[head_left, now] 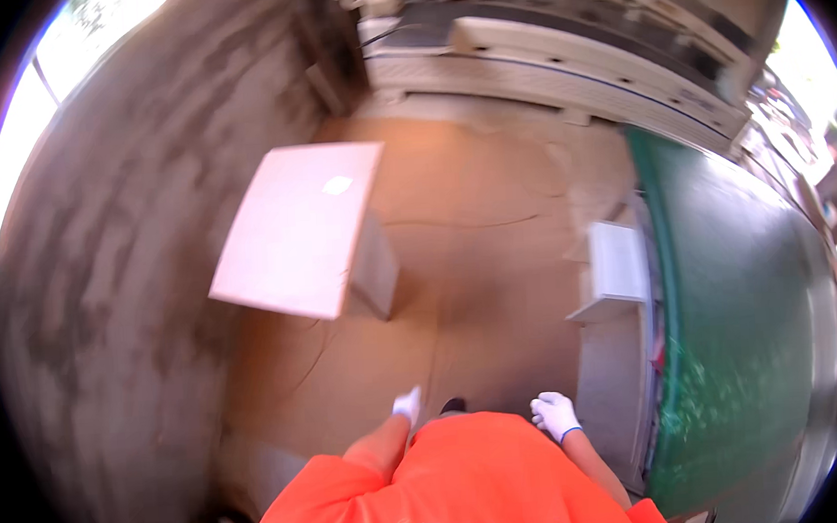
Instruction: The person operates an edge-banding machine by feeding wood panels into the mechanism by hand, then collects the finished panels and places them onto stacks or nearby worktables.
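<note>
Right hand [556, 413], white-gloved with a blue cuff, hangs low at centre-right on my head view, its fingers partly curled; I can make out nothing in it, but I can't tell how far it is closed. Left hand [407, 405], gloved too, sits lower centre as a pale blur — I can't tell its state either. Both forearms come out of an orange shirt [467, 463] at the lower edge, with a dark shoe [453, 405] between the hands.

Nearest the left hand, I see a pinkish-white table [294, 235] left of centre, well apart from it. Nearest the right is a grey panel [610, 384], beside a green table [744, 330] that fills the right side. Above that panel I get a small white box [617, 259]; across the top — a long pale machine [560, 69].
</note>
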### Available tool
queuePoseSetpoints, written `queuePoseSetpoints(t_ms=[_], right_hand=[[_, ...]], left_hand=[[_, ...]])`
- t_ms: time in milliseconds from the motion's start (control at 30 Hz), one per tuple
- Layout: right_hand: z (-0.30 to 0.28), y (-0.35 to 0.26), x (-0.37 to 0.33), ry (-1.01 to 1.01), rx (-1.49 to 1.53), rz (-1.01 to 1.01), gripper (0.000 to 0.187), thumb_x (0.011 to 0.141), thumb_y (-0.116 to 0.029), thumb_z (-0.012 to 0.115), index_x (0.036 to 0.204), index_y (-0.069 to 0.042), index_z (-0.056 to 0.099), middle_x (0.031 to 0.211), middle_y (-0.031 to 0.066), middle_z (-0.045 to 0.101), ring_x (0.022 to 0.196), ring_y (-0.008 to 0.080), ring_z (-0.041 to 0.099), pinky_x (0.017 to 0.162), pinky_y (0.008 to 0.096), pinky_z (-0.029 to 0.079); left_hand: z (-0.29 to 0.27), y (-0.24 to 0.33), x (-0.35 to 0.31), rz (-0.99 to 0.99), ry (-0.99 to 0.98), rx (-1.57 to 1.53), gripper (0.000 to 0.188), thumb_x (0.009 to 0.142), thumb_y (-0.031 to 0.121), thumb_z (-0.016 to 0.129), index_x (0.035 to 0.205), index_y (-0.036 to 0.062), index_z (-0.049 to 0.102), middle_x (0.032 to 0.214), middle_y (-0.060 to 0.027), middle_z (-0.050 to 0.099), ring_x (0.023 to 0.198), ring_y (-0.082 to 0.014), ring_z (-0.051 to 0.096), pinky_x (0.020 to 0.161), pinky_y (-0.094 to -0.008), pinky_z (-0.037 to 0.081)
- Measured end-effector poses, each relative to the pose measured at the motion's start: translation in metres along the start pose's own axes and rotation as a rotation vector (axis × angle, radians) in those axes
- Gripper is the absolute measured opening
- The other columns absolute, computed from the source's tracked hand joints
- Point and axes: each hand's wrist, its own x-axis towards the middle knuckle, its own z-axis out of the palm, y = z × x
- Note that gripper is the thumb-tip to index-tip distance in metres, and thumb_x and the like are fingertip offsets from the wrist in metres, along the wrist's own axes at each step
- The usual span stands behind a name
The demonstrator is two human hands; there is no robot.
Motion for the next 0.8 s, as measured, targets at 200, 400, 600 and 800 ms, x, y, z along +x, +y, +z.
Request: queuePoseSetpoints(t_ms=[200,400,600,800], right_hand=[[-0.124,0.041,-0.011,0.418,-0.015,-0.216,0.052,0.094,-0.018,0.073,0.137,0.006,0.058,0.102,0.0145,0.075,0.076,0.019,0.07,0.068,0.0334,0.058],[-0.186,0.079,-0.065,1.051,-0.142,-0.51,0.038,0.091,-0.023,0.074,0.122,-0.001,0.07,0.099,0.0181,0.076,0.091,0.0346,0.074,0.085,0.0429,0.058],[-0.233,0.067,-0.146,1.456,-0.402,-0.613,0.039,0.086,-0.022,0.078,0.12,-0.004,0.069,0.109,0.0154,0.073,0.099,0.0342,0.071,0.088,0.0452,0.056],[-0.245,0.136,-0.188,1.537,-0.51,-0.249,0.061,0.086,-0.044,0.077,0.128,-0.001,0.066,0.137,0.0214,0.063,0.13,0.0396,0.057,0.112,0.0512,0.041]], left_hand=[[0.043,0.036,-0.034,-0.012,-0.252,0.181,0.036,0.096,0.036,0.051,0.102,0.0068,0.071,0.095,-0.0184,0.072,0.089,-0.0353,0.071,0.078,-0.05,0.056],[0.027,0.116,0.011,0.132,-0.075,0.095,0.032,0.088,0.02,0.061,0.096,-0.0106,0.067,0.078,-0.0185,0.069,0.071,-0.0302,0.069,0.065,-0.048,0.055],[0.096,0.229,0.011,0.49,0.002,0.484,0.036,0.09,0.025,0.064,0.102,-0.0083,0.069,0.089,-0.0253,0.072,0.086,-0.0412,0.071,0.08,-0.0504,0.056],[0.278,0.414,-0.13,1.437,0.202,0.432,0.05,0.094,0.031,0.069,0.127,-0.0053,0.062,0.136,-0.0271,0.06,0.128,-0.0437,0.056,0.11,-0.0514,0.044]])
